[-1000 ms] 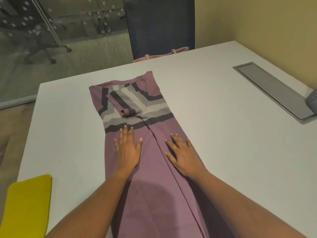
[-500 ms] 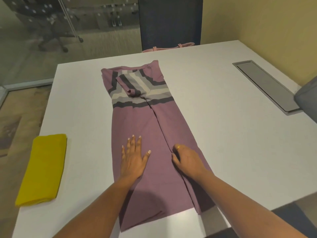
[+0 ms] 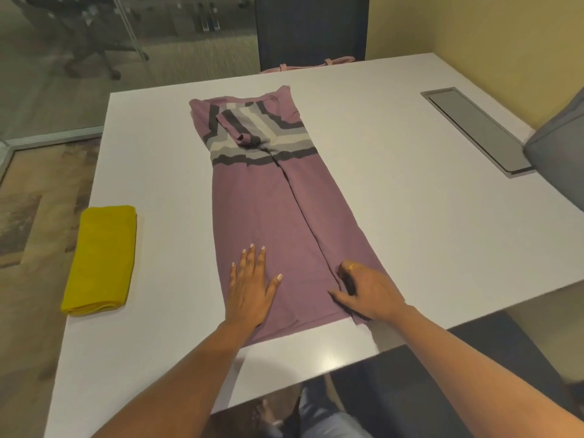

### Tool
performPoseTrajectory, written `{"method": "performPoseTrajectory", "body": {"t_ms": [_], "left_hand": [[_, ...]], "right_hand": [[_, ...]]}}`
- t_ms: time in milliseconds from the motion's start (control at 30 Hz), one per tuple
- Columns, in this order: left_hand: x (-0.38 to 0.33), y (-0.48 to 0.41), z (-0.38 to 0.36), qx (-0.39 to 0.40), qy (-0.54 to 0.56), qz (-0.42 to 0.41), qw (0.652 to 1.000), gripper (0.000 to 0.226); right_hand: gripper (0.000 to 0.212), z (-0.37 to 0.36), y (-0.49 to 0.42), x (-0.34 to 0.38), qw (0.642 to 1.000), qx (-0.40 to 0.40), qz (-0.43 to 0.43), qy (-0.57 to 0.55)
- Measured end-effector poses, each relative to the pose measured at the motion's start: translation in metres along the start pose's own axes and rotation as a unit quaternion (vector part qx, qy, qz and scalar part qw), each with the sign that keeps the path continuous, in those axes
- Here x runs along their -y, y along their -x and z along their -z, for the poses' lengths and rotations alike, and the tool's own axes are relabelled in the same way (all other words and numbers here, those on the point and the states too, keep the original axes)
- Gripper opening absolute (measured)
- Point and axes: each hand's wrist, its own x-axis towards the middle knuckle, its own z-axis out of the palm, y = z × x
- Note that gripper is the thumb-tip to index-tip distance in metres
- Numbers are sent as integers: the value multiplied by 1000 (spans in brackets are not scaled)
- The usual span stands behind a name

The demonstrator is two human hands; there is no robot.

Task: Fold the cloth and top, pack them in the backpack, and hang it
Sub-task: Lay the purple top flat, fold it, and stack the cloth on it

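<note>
Where the near edge of the white tabletop (image 3: 316,361) cuts across the bottom of the view, a knee (image 3: 322,412) in blue jeans shows below it, and two bare forearms reach forward over the surface. The left hand (image 3: 249,292) lies flat on the purple top (image 3: 278,210) close to its near hem. Its grip is wide, with fingers straight and slightly spread, the palm pressing the fabric and holding nothing. The right hand (image 3: 369,290), which wears a ring, rests on the same hem just right of the lengthwise fold line. Its grip is narrow, the fingers curled down at the edge of the overlapping flap and the thumb stretched out to the left, but I cannot tell whether fabric is caught inside. The top lies lengthwise along the middle of the tabletop, its sides folded in to make a long narrow strip, and its grey, white and dark stripes are at the far end. Left of it and well apart, near the tabletop's left edge, lies the yellow cloth (image 3: 102,257), folded into a neat rectangle. Farther right, a grey panel (image 3: 474,131) is set flush in the tabletop, and a grey fabric object (image 3: 559,143) is cut off by the frame beside it. A pink strap (image 3: 309,63) shows at the far edge, in front of a dark chair (image 3: 311,26).
</note>
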Motion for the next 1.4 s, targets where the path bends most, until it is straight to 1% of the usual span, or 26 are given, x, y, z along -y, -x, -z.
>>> {"method": "performPoseTrajectory", "body": {"t_ms": [100,167,233,300,367,400,433,467,500,533,600,700,733,767,833,867,933,967,1067,1133,1200,1233,1300,1400], "left_hand": [[-4,16,-3,8,-21,-2,1000,85],[-5,26,-5,15,-35,-3,999,97],[-5,35,-8,23,-55,-7,998,110],[-5,45,-10,28,-66,-8,997,107],[-6,54,-12,36,-75,-7,997,103],[-7,57,-13,39,-83,-5,996,103],[-7,61,-13,42,-90,-4,995,103],[-7,63,-13,47,-96,-4,994,105],[-7,66,-12,53,-97,-5,994,107],[-7,69,-11,56,-95,-7,994,110],[-4,75,-10,62,-90,-19,994,114],[-1,84,-9,66,-121,-31,990,110],[-2,86,-7,70,-125,-29,989,107],[-3,88,-6,69,-120,-25,990,98],[-8,91,0,68,-108,-21,992,69],[-9,93,3,69,-105,-24,992,61],[-9,96,6,69,-123,-41,989,54],[-7,97,7,76,-143,-48,986,52],[-2,99,11,90,-188,-68,976,63],[-2,96,13,92,-200,-78,972,71],[-4,92,15,93,-209,-78,970,71],[-3,90,16,93,-209,-74,971,69],[-4,86,18,75,-200,-69,974,61],[-4,81,27,52,-163,-53,984,42]], "right_hand": [[19,-4,5,3,998,-17,-47,-32],[10,-4,7,7,989,-35,-90,-109],[10,-1,9,13,965,-75,-128,-218],[16,8,8,20,926,-119,-158,-321],[18,15,7,26,894,-116,-178,-394],[16,16,7,28,893,-95,-172,-405],[14,15,7,29,911,-66,-156,-376],[11,11,9,29,937,-32,-137,-319],[11,7,12,28,956,-1,-117,-270],[15,3,15,26,966,21,-105,-237],[20,3,22,21,975,37,-80,-203],[26,13,29,14,993,53,-12,-106],[28,16,31,10,996,52,9,-71],[30,19,33,6,998,50,30,-37],[34,23,37,-4,995,50,79,33],[38,24,39,-9,990,62,100,72],[44,24,44,-15,979,88,121,137],[45,23,45,-17,976,91,123,153],[39,19,47,-16,974,67,139,164],[41,17,47,-13,972,57,150,173],[41,16,47,-11,972,51,149,177],[39,17,46,-10,974,49,139,170],[30,19,41,-7,986,58,102,121],[25,26,32,-5,994,76,64,47]]}}
